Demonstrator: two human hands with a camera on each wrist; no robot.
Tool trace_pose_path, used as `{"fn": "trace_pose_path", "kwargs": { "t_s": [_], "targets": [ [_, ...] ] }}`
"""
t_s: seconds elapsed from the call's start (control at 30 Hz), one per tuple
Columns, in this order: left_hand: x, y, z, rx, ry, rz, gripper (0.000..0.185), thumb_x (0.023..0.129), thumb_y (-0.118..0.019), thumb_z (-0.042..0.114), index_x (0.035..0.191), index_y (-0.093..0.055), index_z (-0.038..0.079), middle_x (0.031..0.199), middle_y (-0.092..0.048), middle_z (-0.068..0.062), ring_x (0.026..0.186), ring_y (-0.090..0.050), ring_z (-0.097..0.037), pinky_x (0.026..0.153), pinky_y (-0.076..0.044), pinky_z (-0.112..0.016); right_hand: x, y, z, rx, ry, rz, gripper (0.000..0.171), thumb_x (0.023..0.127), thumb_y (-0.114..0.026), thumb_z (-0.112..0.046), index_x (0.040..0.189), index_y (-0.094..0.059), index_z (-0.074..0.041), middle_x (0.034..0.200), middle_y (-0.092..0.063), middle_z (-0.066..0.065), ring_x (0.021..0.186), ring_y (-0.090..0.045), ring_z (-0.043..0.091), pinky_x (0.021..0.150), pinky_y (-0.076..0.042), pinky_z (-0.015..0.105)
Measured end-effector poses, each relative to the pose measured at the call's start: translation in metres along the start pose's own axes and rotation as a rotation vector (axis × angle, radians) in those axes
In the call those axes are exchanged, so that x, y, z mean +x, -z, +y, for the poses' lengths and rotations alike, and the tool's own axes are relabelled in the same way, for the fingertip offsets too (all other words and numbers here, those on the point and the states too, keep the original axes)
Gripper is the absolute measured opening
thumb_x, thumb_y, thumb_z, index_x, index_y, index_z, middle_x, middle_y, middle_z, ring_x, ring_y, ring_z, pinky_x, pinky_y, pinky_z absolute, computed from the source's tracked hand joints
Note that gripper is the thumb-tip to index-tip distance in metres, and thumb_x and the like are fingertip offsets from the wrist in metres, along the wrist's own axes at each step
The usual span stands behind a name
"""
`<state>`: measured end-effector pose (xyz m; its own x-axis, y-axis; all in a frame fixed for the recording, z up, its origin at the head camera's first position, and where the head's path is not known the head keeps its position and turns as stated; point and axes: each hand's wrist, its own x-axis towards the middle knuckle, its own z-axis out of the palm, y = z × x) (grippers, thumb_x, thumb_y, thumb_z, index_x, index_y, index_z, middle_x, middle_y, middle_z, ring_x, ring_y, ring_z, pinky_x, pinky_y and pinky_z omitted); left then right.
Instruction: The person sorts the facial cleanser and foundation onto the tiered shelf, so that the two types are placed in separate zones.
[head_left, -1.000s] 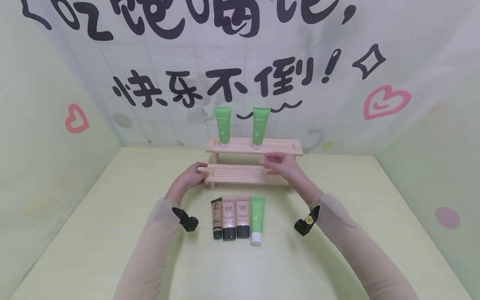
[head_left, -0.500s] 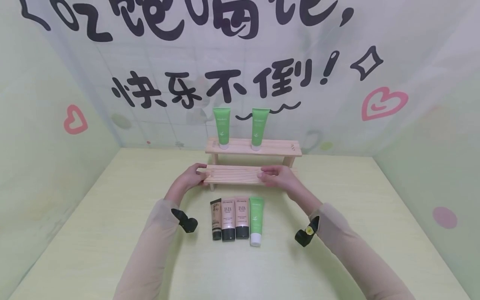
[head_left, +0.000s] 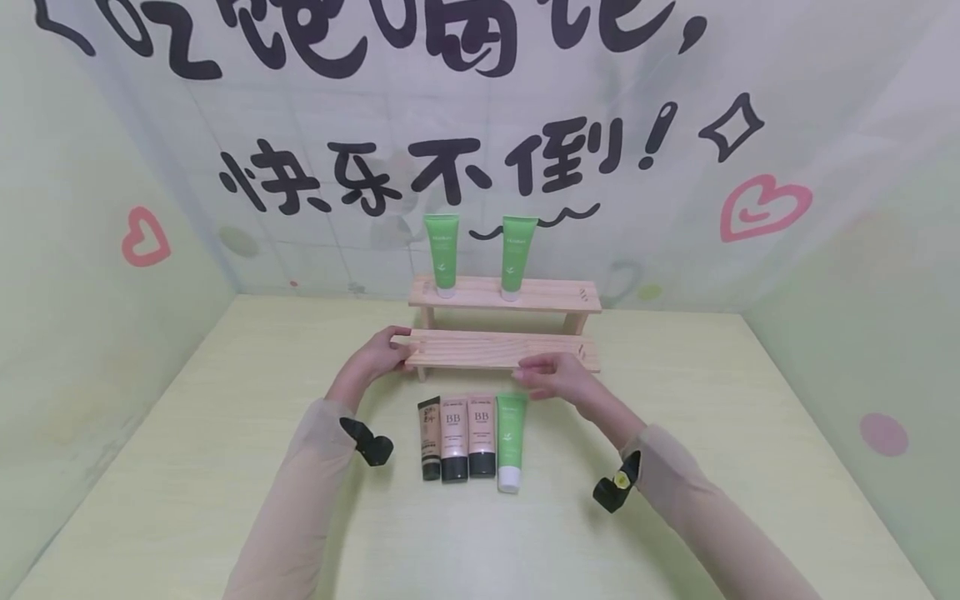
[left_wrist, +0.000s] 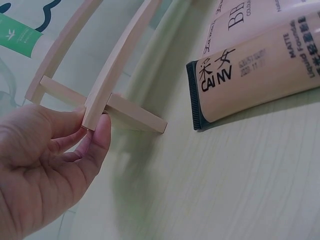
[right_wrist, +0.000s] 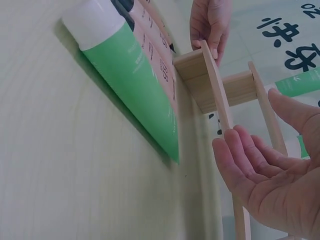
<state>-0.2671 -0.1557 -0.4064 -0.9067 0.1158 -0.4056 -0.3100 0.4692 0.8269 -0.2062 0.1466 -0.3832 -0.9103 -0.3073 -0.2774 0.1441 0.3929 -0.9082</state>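
Note:
A two-tier wooden stand [head_left: 465, 348] is set against the back wall. The left hand [head_left: 381, 352] pinches the left end of its lower shelf, thumb on top and fingers beneath, as the left wrist view shows. Nothing is in the right hand [head_left: 558, 379]; its fingers are loosely bent at the lower shelf's front edge, just beyond the top of a green tube [head_left: 512, 433] with a white cap. That tube lies on the table beside two pink BB cream tubes [head_left: 454, 435] and a brown Cai Nv foundation tube [left_wrist: 250, 90], all with caps toward the person.
Two green tubes, a left one [head_left: 442, 254] and a right one [head_left: 517, 254], stand cap-down on the upper shelf [head_left: 476, 292]. A lettered backdrop [head_left: 315, 100] rises behind the pale table [head_left: 637, 542], with side panels left and right.
The right hand has come forward from above the back of the lower shelf to its front edge. The left hand keeps its hold, and the tubes stay where they were.

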Motion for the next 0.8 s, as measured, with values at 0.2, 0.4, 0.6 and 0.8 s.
{"fn": "trace_pose_path", "kwargs": {
  "t_s": [0.2, 0.4, 0.6, 0.8],
  "targets": [
    [0.000, 0.001, 0.000, 0.008, -0.012, -0.004, 0.049, 0.099, -0.042, 0.011, 0.144, -0.026, 0.004, 0.128, -0.048, -0.026, 0.074, -0.057, -0.009, 0.079, -0.052, -0.026, -0.002, -0.002, 0.014, -0.013, -0.024, -0.028, 0.049, 0.087, -0.064, -0.021, 0.125, -0.052, 0.007, 0.117, -0.061, 0.026, 0.101, -0.064, 0.033, 0.082, -0.056, 0.038],
    [-0.001, 0.001, 0.001, 0.012, -0.015, -0.006, 0.049, 0.099, -0.041, 0.011, 0.144, -0.025, 0.004, 0.129, -0.048, -0.026, 0.074, -0.057, -0.009, 0.076, -0.052, -0.025, -0.004, -0.005, 0.025, -0.042, -0.080, -0.025, 0.053, 0.086, -0.066, -0.023, 0.126, -0.050, 0.007, 0.113, -0.063, 0.025, 0.093, -0.067, 0.027, 0.078, -0.057, 0.035],
    [0.001, 0.001, 0.001, 0.025, -0.016, -0.007, 0.048, 0.099, -0.041, 0.012, 0.144, -0.026, 0.004, 0.130, -0.049, -0.026, 0.078, -0.058, -0.010, 0.075, -0.051, -0.024, -0.006, -0.010, 0.033, -0.057, -0.127, 0.017, 0.060, 0.083, -0.069, -0.019, 0.128, -0.045, 0.010, 0.113, -0.061, 0.027, 0.085, -0.066, 0.020, 0.074, -0.057, 0.032],
    [0.001, 0.001, 0.001, 0.024, -0.008, -0.011, 0.049, 0.099, -0.042, 0.012, 0.145, -0.025, 0.004, 0.129, -0.049, -0.026, 0.075, -0.057, -0.009, 0.076, -0.051, -0.024, -0.007, -0.016, 0.036, -0.050, -0.141, 0.026, 0.060, 0.081, -0.070, -0.017, 0.127, -0.044, 0.013, 0.114, -0.059, 0.029, 0.085, -0.067, 0.021, 0.072, -0.058, 0.033]
  ]
}}
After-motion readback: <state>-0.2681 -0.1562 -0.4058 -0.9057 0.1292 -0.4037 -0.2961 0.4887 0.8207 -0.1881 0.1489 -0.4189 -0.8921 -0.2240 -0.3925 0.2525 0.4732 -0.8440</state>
